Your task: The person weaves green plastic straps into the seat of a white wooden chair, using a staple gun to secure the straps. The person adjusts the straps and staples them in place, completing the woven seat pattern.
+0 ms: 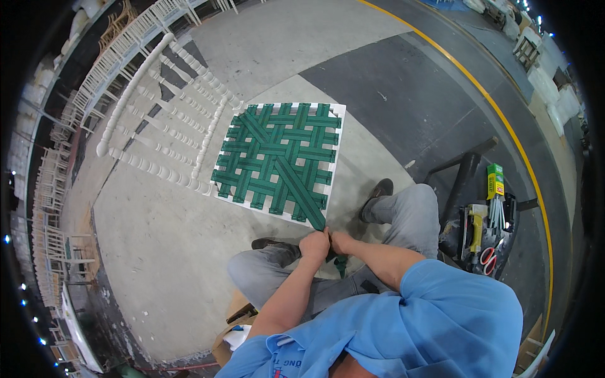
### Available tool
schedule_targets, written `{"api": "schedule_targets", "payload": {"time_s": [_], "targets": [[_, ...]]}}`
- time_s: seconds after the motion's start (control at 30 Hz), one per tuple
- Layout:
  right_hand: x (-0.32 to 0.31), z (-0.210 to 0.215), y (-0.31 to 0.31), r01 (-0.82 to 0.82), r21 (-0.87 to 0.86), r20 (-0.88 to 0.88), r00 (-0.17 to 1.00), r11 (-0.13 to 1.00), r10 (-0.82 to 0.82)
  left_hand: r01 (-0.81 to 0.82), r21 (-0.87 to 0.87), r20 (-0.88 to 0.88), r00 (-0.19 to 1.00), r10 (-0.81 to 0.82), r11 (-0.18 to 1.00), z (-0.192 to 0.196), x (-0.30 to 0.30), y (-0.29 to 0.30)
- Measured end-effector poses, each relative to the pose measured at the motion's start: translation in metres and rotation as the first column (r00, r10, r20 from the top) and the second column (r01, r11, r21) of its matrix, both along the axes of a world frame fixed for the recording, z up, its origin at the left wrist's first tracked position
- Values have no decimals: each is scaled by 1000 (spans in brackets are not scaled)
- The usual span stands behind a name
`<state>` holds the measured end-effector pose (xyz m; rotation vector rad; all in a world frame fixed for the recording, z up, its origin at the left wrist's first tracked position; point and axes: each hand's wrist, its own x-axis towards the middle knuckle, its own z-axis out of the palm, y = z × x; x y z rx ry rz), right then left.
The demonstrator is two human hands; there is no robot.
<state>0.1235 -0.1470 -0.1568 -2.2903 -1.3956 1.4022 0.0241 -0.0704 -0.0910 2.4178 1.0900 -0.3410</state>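
Observation:
A white chair with a turned-spindle back (165, 94) stands in front of me. Green webbing (277, 151) is woven in a lattice over its white seat frame (341, 116). One more green strap (299, 188) lies diagonally on top of the weave and reaches over the near right corner. There my left hand (314, 246) is closed on the strap's end. Right beside it, my right hand (343, 243) is closed at the same strap, its fingertips partly hidden. A loose green tail (341, 264) hangs below my hands, between my knees.
At my right, a dark stool (450, 236) carries red-handled scissors (488, 259), a yellow tool (476, 230), a green and yellow box (495, 179) and pale sticks (496, 213). A cardboard box (222, 349) is near my left leg. White chairs (120, 75) line the far left.

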Motion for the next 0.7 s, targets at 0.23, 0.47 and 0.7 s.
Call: {"api": "schedule_targets", "payload": {"time_s": [0.23, 0.47, 0.7], "targets": [[35, 79, -31, 240, 204, 26, 968, 949, -251, 252, 39, -161, 957, -243, 967, -13, 12, -6], [185, 219, -240, 691, 679, 9, 332, 249, -943, 165, 86, -160, 976, -150, 983, -12, 17, -12], [238, 175, -393, 886, 172, 530, 286, 431, -798, 52, -38, -36, 998, -53, 998, -12, 17, -5]]}}
